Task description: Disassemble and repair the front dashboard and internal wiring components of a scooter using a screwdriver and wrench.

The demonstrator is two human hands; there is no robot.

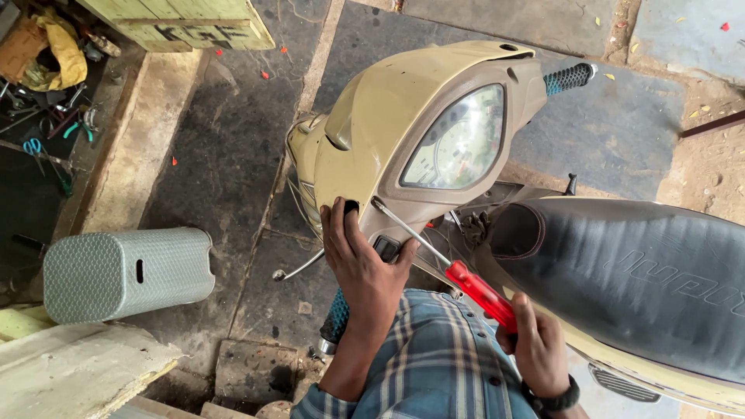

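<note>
Red handle: the right hand [537, 348] is curled tight round the translucent red grip of a screwdriver [446, 266], fingers wrapped over its lower end, a dark watch strap at the wrist.
Steel shaft: thin and bright, it slants up and left from the handle; its tip meets the tan handlebar cover [403, 116] at the cover's lower edge, just right of the other hand's fingertips.
Left hand: the left hand [362, 260] lies flat-pressed on the underside of the cover, fingers close together and pointing up, the thumb spread out to the right against a small black switch [386, 247]. It grips nothing that can be seen; it only bears on the plastic.
Hidden: the screw itself cannot be made out under the tip. The near handlebar grip [336, 316], blue-dotted rubber, shows only below the left forearm. The checked blue shirt covers the lower middle.
Cut off: the black seat [628, 279] runs out at the right edge.
Shapes and surfaces: the cover is smooth moulded plastic, rounded, with a clear oval lens over the instrument dial [459, 143]. The far grip [569, 77] is knobbly. The seat is matt, finely grained vinyl.
Around: a grey textured plastic stool [124, 271] lies on its side on the dark stone floor, well left of the scooter; loose tools [54, 128] lie at top left.
</note>
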